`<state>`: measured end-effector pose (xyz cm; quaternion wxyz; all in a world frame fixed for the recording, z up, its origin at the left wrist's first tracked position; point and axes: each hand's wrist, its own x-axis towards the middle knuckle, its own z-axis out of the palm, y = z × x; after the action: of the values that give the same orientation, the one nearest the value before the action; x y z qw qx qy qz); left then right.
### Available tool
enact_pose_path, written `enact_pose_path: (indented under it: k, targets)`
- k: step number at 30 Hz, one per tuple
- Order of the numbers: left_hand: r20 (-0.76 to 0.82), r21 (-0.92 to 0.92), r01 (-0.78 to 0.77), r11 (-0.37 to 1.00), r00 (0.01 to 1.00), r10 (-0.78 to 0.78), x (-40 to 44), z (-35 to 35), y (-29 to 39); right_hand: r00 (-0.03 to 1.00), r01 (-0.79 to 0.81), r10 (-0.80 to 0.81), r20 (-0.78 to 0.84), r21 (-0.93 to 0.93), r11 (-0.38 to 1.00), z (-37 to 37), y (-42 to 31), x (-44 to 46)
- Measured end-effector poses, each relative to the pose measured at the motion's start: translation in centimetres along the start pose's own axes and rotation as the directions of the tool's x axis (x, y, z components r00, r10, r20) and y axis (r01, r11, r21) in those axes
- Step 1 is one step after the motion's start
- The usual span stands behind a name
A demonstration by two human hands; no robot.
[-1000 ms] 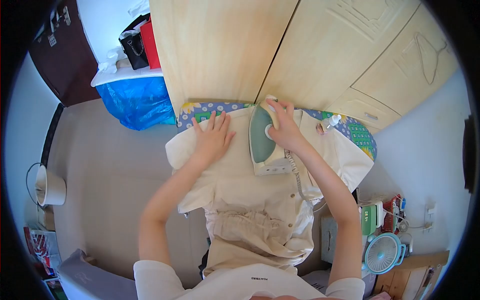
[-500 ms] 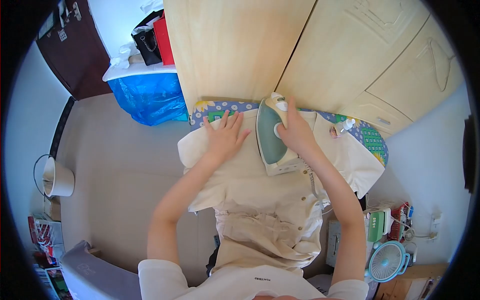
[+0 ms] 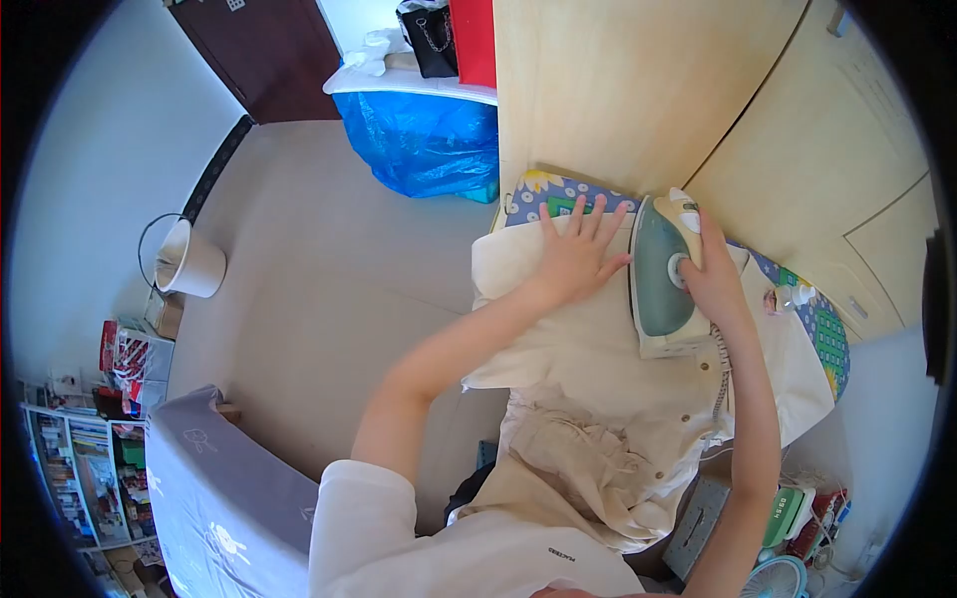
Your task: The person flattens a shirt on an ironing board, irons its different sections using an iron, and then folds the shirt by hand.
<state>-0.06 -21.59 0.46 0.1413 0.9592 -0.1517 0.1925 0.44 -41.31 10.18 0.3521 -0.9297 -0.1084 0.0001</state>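
Note:
A cream buttoned garment [image 3: 558, 344] is spread over a flowered ironing board [image 3: 829, 339], its lower part hanging in folds toward me. My right hand [image 3: 713, 284] is wrapped round the handle of a green and cream iron [image 3: 660, 274], which rests on the garment with its tip toward the cabinet. My left hand [image 3: 578, 254] lies flat on the cloth left of the iron, fingers spread, fingertips near the board's far edge. A coiled cord runs from the iron's heel beside my right forearm. A small clear bottle [image 3: 793, 297] lies on the garment at the right.
Wooden cabinet doors [image 3: 618, 90] rise behind the board. A blue plastic bag [image 3: 424, 140] hangs below a white-topped surface. At the left are a white bucket [image 3: 199, 267] and shelves [image 3: 90, 463]. A metal box [image 3: 698, 523], a green clock and a fan [image 3: 776, 578] stand lower right.
The view has turned left, so everything appears further right. The iron has shifted slightly on the garment with my right hand still round it. My left hand stays flat on the cloth.

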Motion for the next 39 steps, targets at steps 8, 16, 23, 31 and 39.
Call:
enact_pose_path:
  k: [8,16,23,31,39]
  targets:
    - [0.054,0.002,0.021,1.000,0.998,-0.021,0.3,0.2,0.2,1.000,-0.019,0.019,0.003,0.037,0.999,0.1,1.0,1.0]
    - [0.130,-0.063,0.037,0.997,0.991,-0.029,0.4,-0.6,0.1,0.979,-0.139,0.093,0.183,0.256,0.957,-0.9,-0.7,-0.5]
    - [0.157,-0.132,0.059,0.990,0.987,-0.038,0.5,-1.1,0.1,0.999,-0.008,0.005,0.040,0.090,0.996,-0.6,0.7,0.0]
    - [0.093,0.095,-0.084,0.992,0.993,0.076,0.0,1.1,-1.3,0.996,-0.039,0.036,-0.079,-0.042,0.998,0.2,0.4,-0.2]
    - [0.114,0.103,-0.102,0.989,0.989,0.090,-0.1,0.7,-1.2,0.996,0.086,-0.086,-0.024,-0.016,0.996,0.2,1.0,-0.2]
